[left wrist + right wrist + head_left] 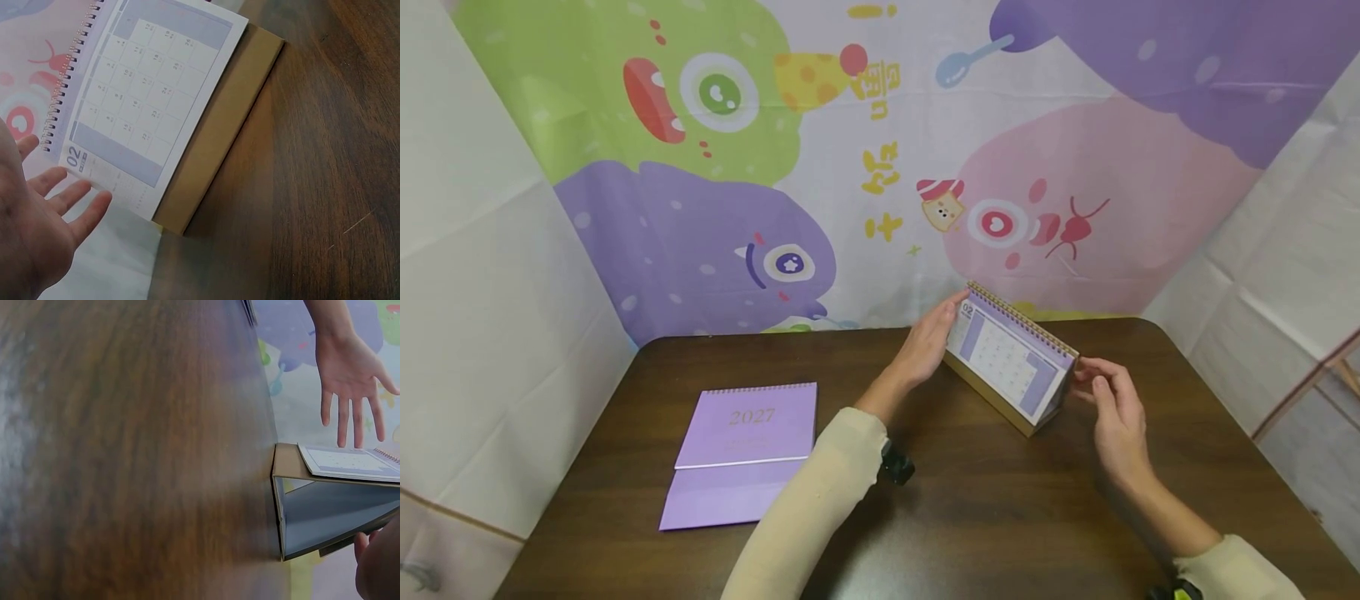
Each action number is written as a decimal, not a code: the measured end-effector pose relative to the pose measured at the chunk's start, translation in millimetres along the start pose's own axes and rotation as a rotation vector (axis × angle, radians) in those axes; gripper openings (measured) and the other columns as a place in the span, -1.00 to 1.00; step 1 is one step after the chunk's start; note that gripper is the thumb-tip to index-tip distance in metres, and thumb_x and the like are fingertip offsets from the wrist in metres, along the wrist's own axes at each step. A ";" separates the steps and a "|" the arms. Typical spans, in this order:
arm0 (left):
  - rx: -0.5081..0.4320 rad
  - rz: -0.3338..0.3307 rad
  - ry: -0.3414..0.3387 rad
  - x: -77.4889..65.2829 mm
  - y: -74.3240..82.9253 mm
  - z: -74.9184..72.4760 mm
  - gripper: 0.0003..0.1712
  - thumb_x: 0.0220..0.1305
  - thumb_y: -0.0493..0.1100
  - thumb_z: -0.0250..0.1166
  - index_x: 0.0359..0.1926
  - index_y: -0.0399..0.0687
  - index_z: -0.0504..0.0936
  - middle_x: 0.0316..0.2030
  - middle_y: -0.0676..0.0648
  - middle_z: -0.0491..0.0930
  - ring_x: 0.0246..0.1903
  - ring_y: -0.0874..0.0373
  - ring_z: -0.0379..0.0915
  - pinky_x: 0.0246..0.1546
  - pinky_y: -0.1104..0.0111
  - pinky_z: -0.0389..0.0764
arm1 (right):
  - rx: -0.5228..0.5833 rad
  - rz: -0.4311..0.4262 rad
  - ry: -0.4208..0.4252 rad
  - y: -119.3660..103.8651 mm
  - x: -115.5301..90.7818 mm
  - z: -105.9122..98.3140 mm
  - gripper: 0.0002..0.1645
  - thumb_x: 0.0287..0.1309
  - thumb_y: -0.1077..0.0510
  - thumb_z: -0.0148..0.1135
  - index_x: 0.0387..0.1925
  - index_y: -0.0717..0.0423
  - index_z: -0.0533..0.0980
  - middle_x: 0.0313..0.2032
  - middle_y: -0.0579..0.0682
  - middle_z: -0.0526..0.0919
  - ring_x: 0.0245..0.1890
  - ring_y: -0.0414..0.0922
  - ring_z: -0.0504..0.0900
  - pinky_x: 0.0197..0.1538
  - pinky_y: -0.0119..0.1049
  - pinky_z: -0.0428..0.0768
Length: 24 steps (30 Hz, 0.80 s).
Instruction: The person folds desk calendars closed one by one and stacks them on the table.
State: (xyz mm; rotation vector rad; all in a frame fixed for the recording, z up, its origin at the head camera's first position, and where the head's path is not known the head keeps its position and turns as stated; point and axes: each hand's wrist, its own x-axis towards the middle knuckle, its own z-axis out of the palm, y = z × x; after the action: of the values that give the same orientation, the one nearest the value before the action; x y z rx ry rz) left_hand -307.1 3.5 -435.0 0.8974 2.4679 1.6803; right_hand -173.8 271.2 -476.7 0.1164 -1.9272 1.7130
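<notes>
A desk calendar [1007, 362] stands like a tent on the table, turned to a page marked 02, with a gold spiral along its top and a brown base. At its left end is my left hand [927, 340], fingers extended; in the left wrist view the left hand [44, 212] has its fingers spread beside the page's edge. My right hand [1122, 421] is at the other end, fingers loosely bent by the back panel; whether they touch is unclear. The right wrist view looks into the calendar's hollow stand [331, 512].
A purple calendar [748, 429] marked 2027 lies flat at the left of the dark wooden table [970, 533]. Behind the table hangs a cloth [850, 275] printed with cartoon monsters. White sheets [497, 208] hang at both sides.
</notes>
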 end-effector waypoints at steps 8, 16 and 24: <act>0.017 -0.021 0.002 0.4 -0.9 1.2 -0.29 0.88 0.12 -0.38 0.79 0.04 0.26 0.80 -0.13 0.21 0.80 -0.12 0.12 0.82 -0.03 0.17 | -0.058 0.011 0.004 -2.4 0.1 -3.4 -0.53 0.81 0.25 -0.16 0.37 0.55 0.48 -0.01 -0.16 0.74 -0.02 -0.25 0.71 0.01 -0.56 0.73; -0.006 -0.017 0.005 3.5 -0.5 0.4 -0.29 0.88 0.12 -0.36 0.79 0.00 0.25 0.79 -0.17 0.22 0.78 -0.18 0.17 0.75 -0.11 0.33 | -0.075 0.002 0.009 -2.5 1.3 -3.6 -0.51 0.82 0.23 -0.19 0.36 0.54 0.49 0.01 -0.23 0.72 0.11 -0.29 0.70 0.03 -0.58 0.70; 0.072 -0.057 0.013 15.9 2.4 -0.6 -0.31 0.86 0.24 -0.31 0.79 0.27 0.27 0.74 -0.18 0.30 0.74 -0.17 0.18 0.78 -0.21 0.16 | -0.053 -0.013 0.018 -1.2 0.7 -3.1 -0.50 0.82 0.21 -0.16 0.30 0.58 0.52 0.01 -0.28 0.76 0.10 -0.33 0.74 0.02 -0.57 0.73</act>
State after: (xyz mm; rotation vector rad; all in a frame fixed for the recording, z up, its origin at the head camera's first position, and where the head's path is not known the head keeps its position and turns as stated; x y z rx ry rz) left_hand -319.5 11.0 -428.1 0.8166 2.5522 1.5949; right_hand -172.8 274.1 -475.2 0.0931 -1.9530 1.6472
